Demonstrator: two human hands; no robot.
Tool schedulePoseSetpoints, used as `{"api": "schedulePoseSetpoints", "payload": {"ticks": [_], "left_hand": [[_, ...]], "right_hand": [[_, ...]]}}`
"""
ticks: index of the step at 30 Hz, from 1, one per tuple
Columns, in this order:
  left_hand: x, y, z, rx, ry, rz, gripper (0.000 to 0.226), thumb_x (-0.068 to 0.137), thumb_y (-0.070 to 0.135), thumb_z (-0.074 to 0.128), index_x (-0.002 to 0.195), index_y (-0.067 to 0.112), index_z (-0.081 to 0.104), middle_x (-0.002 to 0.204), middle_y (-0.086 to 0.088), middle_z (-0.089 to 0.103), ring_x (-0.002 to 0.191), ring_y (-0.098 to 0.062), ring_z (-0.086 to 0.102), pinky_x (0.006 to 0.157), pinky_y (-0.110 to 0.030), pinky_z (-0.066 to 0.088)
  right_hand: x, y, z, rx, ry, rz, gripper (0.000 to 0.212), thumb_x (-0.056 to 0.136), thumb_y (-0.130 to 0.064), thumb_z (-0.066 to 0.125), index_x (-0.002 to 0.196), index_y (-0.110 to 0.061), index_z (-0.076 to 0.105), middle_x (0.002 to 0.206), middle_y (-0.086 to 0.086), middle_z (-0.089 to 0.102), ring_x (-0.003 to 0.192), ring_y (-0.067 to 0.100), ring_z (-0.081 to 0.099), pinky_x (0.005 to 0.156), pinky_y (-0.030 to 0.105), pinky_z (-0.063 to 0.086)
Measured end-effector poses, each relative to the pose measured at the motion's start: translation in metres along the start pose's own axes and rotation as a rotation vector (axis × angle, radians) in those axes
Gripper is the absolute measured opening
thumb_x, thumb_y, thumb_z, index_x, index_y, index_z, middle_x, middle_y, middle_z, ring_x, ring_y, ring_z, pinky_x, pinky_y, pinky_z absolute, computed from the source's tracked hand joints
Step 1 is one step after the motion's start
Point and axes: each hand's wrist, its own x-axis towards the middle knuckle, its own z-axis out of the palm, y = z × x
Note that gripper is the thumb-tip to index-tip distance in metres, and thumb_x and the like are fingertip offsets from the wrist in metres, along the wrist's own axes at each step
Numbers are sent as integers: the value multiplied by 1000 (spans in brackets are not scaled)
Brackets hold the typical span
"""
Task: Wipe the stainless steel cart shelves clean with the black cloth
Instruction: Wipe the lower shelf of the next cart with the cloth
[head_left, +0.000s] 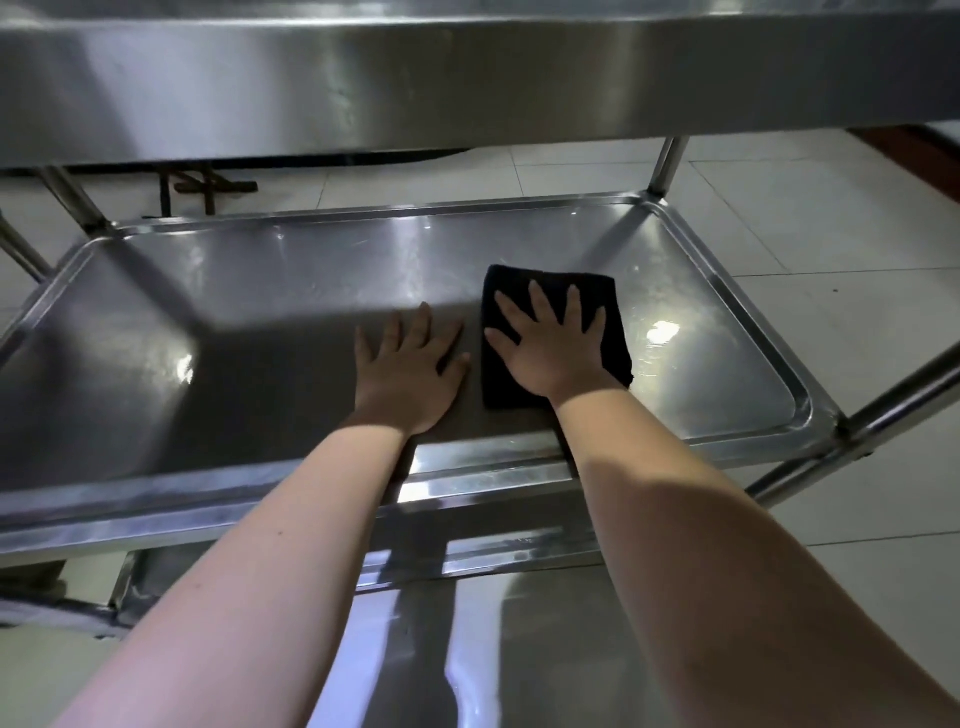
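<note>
Two hands lie flat on the middle shelf (208, 312) of the steel cart. The right hand (558, 353) is spread wide, fingers straight, and presses the folded black cloth (613, 312) down on the right half of the shelf; the open palm probably gives even pressure for wiping. The left hand (410, 369) rests bare on the metal just beside the cloth, fingers straight, holding nothing, perhaps to support the body. The top shelf (415, 78) hangs above, and a lower shelf (519, 649) shows beneath.
</note>
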Motion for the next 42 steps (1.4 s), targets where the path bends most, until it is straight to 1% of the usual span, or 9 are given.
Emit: {"api": "schedulePoseSetpoints", "payload": {"ticks": [8, 14, 18, 28, 33, 35, 37, 40, 42], "left_hand": [[-1, 1, 1, -21, 9, -10, 57, 93, 65, 14, 148, 52, 9, 163, 11, -1, 150, -25, 2, 115, -60, -3], [2, -2, 3, -34, 16, 8, 57, 93, 66, 14, 148, 52, 11, 163, 10, 0, 150, -26, 2, 115, -60, -2], [0, 0, 2, -17, 21, 3, 56, 94, 63, 13, 149, 50, 10, 163, 9, -1, 150, -27, 1, 115, -61, -4], [3, -3, -5, -18, -66, 19, 57, 97, 62, 14, 151, 47, 5, 164, 6, -5, 149, -29, -5, 112, -65, -4], [-15, 9, -25, -148, 91, 143, 43, 101, 43, 35, 141, 28, 44, 154, 0, 36, 143, -27, 28, 111, -51, 21], [-31, 17, -33, -258, 147, 313, 38, 98, 31, 45, 135, 29, 52, 141, -1, 53, 128, -26, 48, 95, -33, 37], [-46, 25, -38, -346, 73, 477, 47, 94, 19, 49, 139, 36, 49, 144, 5, 51, 129, -21, 48, 100, -26, 36], [-64, 33, -40, -336, -46, 589, 51, 90, 12, 52, 134, 37, 55, 150, 9, 43, 138, -13, 36, 113, -24, 26], [-76, 31, -41, -364, -92, 563, 54, 84, 13, 56, 131, 38, 58, 147, 12, 46, 124, 3, 42, 101, -4, 25]], "right_hand": [[-87, 43, 14, -41, -78, -93, 56, 88, -76, 15, 137, -68, -12, 160, -22, -15, 147, 26, -20, 114, 54, -14], [-56, 157, -21, -51, -89, 314, 57, 94, -69, 18, 144, -60, -8, 161, -17, -14, 148, 30, -15, 117, 56, -6], [-61, 157, -15, -75, -113, 355, 57, 94, -68, 14, 144, -58, -12, 161, -14, -17, 147, 34, -17, 115, 61, -8], [-122, 33, -5, -21, -230, -203, 58, 88, -76, 13, 142, -64, -8, 160, -19, -16, 147, 28, -21, 116, 50, -14], [-160, 39, -1, -137, -45, -340, 123, 54, -99, 36, 152, -42, -11, 163, -7, -8, 149, 28, -14, 117, 57, -7], [-174, 32, 12, -248, 117, -340, 124, 60, -80, 64, 156, -28, 4, 162, 5, 12, 149, 33, 5, 117, 60, 6], [-182, 25, 23, -248, 278, -335, 107, 63, -46, 84, 151, -16, 31, 152, 13, 37, 141, 38, 30, 115, 60, 21], [-187, 25, 33, -67, 461, -352, 74, 64, -8, 83, 132, -4, 56, 136, 17, 56, 129, 41, 49, 113, 55, 29], [-192, 27, 30, 190, 531, -342, 59, 66, 8, 73, 123, 0, 62, 128, 17, 62, 123, 38, 55, 112, 51, 32]]}}
